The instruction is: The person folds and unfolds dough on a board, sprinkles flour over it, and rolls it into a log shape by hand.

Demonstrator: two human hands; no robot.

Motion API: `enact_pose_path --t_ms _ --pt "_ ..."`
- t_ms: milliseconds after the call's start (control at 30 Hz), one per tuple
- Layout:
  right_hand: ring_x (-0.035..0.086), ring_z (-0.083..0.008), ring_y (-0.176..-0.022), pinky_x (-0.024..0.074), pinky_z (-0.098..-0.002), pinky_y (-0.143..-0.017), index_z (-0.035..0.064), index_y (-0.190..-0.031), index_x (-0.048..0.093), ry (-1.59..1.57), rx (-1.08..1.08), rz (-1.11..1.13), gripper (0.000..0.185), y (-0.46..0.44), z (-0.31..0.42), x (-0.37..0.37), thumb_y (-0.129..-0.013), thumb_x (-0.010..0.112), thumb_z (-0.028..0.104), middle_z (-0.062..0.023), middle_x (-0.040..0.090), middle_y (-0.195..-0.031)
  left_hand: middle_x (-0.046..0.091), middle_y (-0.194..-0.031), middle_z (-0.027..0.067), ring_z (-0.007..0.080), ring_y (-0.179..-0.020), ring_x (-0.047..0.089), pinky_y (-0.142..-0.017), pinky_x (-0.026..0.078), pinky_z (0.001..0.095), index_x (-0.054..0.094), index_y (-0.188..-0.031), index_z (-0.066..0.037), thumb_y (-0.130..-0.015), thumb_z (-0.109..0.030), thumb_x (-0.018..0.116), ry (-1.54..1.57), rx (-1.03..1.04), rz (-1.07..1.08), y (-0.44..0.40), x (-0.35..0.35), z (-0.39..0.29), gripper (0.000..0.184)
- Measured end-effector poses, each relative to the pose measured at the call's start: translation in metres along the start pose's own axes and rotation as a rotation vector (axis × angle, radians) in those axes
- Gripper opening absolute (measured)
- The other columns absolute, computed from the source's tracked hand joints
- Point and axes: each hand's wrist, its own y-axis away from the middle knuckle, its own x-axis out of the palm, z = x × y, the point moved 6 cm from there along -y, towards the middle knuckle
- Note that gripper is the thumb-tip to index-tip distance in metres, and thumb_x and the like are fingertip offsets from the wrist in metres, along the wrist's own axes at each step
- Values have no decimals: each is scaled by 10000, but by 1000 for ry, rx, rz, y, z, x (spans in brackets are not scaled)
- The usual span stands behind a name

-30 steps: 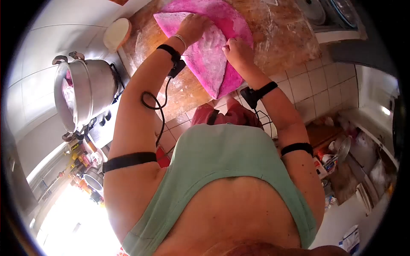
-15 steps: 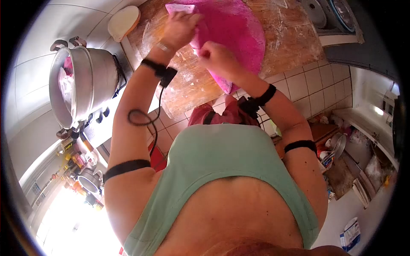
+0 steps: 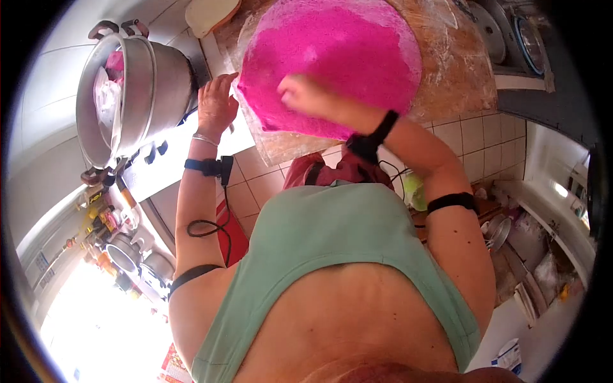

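A large round sheet of bright pink dough [image 3: 345, 51] lies spread flat on a floured wooden board [image 3: 447, 70]. My left hand [image 3: 217, 105] is off to the left of the sheet, between it and the big pot, fingers stretched out and holding nothing. Over the lower left part of the dough is my right hand [image 3: 308, 97]. It looks partly curled, but motion smears its fingers; whether it touches the dough or holds anything I cannot tell.
A large metal pot [image 3: 137, 102] with pink and whitish contents stands on the left. Behind it lies a pale rounded board [image 3: 207, 14]. A stove-like unit [image 3: 511, 38] is at the upper right. Several pans and bottles crowd the lower left.
The dough, folded over at its left side earlier, now lies open and flat. My left hand has let go and moved left and down; my right hand has moved slightly left over the sheet.
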Motion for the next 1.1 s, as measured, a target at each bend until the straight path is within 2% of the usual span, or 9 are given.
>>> enact_pose_path --t_ms 167,333,367,500,667,900,1000,1067,1100 --pt "705 -388 -1024 564 -507 -867 74 -1076 748 982 159 -487 240 -5 -69 -239 -923 682 248 -196 739 -1073 690 -1182 98 337 -1115 647 -981 497 461 663 -1286 -171 -859 -121 643 138 9 -121 -18 -11 -1 430" --pt "704 -448 -1039 562 -547 -932 -49 -1113 746 997 839 -301 466 25 -171 -347 -963 673 386 -301 722 -1125 708 -1172 116 345 -1099 669 -950 516 473 677 -1263 -161 -899 -145 662 229 -3 -138 -52 -6 -19 365" --pt "720 -440 -1013 578 -526 -905 -91 -1072 743 990 761 -373 528 29 -174 -351 -945 704 420 -313 732 -1088 710 -1175 118 347 -1086 675 -938 527 463 681 -1259 -157 -899 -140 665 268 10 -137 -60 -5 -25 361" --pt "733 -396 -1032 584 -493 -902 -82 -1104 741 720 730 -393 538 24 -203 -344 -912 731 420 -274 749 -1098 721 -1158 124 365 -1046 688 -911 559 459 701 -1235 -149 -902 -136 678 349 83 -188 -91 -11 -47 334" --pt "724 -324 -1041 569 -445 -897 -32 -1297 660 544 215 -322 480 -7 -194 -291 -940 679 288 -182 750 -1180 723 -1136 131 370 -1020 692 -886 579 459 708 -1226 -162 -893 -150 696 367 202 -288 -123 -18 -60 333" --pt "707 -358 -934 567 -490 -810 48 -1094 724 587 -9 145 240 73 40 -120 -904 666 184 -165 732 -1018 717 -1142 128 363 -1018 694 -885 580 459 694 -1259 -184 -901 -159 702 428 115 -266 -132 -20 -79 359" --pt "686 -387 -961 560 -497 -846 48 -1122 715 409 15 208 272 97 33 -100 -894 678 190 -170 716 -1064 650 -1350 144 369 -1219 626 -1045 517 451 595 -1408 -135 -940 -208 695 329 249 -184 -124 2 -99 484" --pt "621 -390 -1214 510 -487 -1017 72 -1268 681 687 44 54 420 97 18 -110 -897 712 266 -195 649 -1305 568 -1484 140 334 -1353 563 -1122 486 421 521 -1507 -124 -953 -200 711 185 350 -208 -112 23 -120 591" --pt "621 -390 -1214 510 -487 -1017 72 -1268 681 687 40 53 420 97 12 -108 -897 712 266 -195 649 -1305 429 -1616 159 345 -1488 415 -1229 363 435 421 -1582 -98 -980 -251 683 247 284 -48 -114 33 -113 674"
